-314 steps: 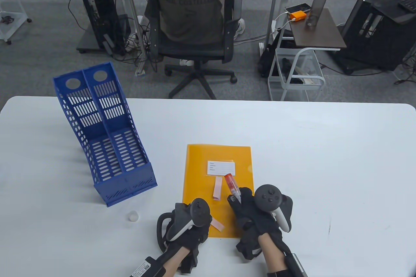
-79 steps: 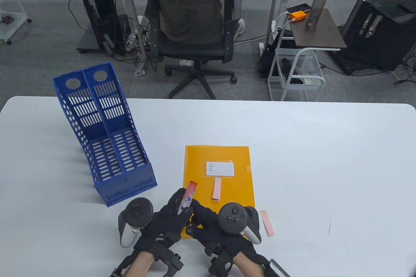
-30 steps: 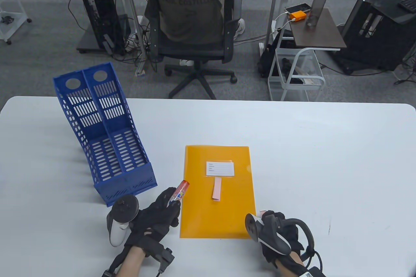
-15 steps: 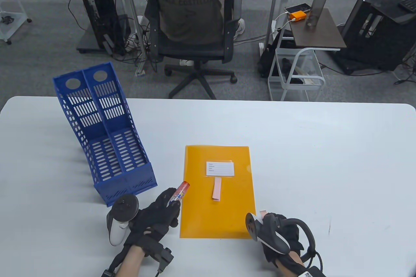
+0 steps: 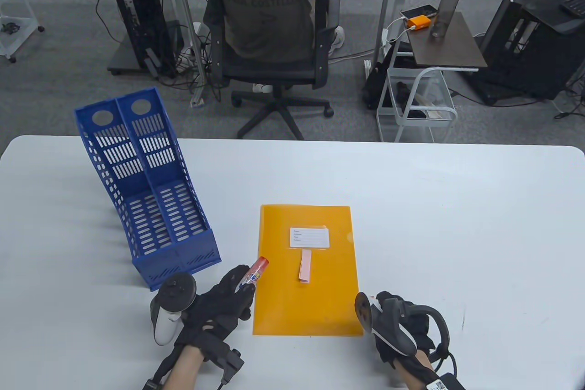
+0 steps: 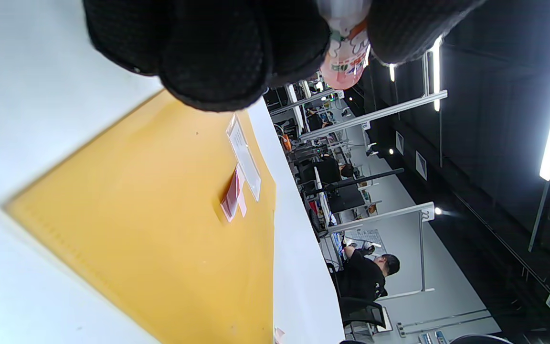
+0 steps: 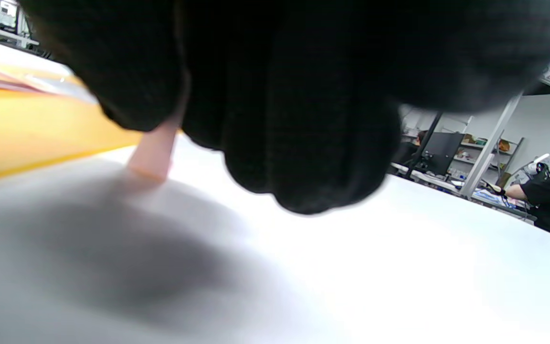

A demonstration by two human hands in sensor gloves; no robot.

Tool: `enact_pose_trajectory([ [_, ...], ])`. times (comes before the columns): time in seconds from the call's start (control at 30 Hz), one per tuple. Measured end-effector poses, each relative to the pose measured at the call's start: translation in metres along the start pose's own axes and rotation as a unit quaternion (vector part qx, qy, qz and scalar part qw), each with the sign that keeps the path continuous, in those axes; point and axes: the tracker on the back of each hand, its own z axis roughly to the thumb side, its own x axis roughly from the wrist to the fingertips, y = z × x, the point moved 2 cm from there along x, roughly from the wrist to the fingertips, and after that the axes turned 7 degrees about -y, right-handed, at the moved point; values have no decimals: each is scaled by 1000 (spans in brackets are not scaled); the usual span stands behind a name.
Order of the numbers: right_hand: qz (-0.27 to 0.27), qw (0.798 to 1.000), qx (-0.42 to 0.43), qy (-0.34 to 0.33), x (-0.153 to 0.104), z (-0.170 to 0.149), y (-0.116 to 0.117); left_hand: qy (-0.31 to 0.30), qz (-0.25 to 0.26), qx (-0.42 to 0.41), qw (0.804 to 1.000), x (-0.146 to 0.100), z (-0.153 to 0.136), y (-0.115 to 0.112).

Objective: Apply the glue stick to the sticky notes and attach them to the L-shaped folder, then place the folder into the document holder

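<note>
An orange L-shaped folder [image 5: 292, 303] lies flat at the table's front centre, with a white label [image 5: 310, 237] and one pink sticky note [image 5: 305, 266] on it. My left hand [image 5: 242, 284] sits just left of the folder and grips a red-tipped glue stick [image 5: 256, 270] that points up and to the right; the stick [image 6: 346, 57] also shows between the fingers [image 6: 217, 48] in the left wrist view. My right hand [image 5: 386, 305] is at the folder's lower right corner, fingers curled. In the right wrist view a second pink sticky note [image 7: 153, 155] hangs from those fingers [image 7: 294, 119] down to the table.
A blue two-slot document holder [image 5: 151, 198] stands at the left, its open side facing up and to the right. Beyond the table's far edge are an office chair [image 5: 269, 42] with a seated person and a small side table [image 5: 445, 42].
My right hand has shifted slightly to the right and turned, closing over the pink note beside the folder. The left hand and glue stick have barely moved.
</note>
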Motion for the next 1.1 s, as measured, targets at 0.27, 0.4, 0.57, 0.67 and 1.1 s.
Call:
enact_pose_trajectory([
  [0.27,-13,1000,25,13,8,-3,-5,-3,-3,1,1000,1,0,0],
  [0.4,-13,999,22,23,11,-4,-7,-2,-15,16,1000,1,1,-2],
  [0.57,-39,998,0,48,16,-6,-9,-5,-11,20,1000,1,1,-1],
  [0.67,-62,995,0,72,20,-10,-14,-7,-7,19,1000,1,1,-1],
  [1.1,-19,945,276,-173,22,85,-47,-9,49,26,998,0,-5,19],
])
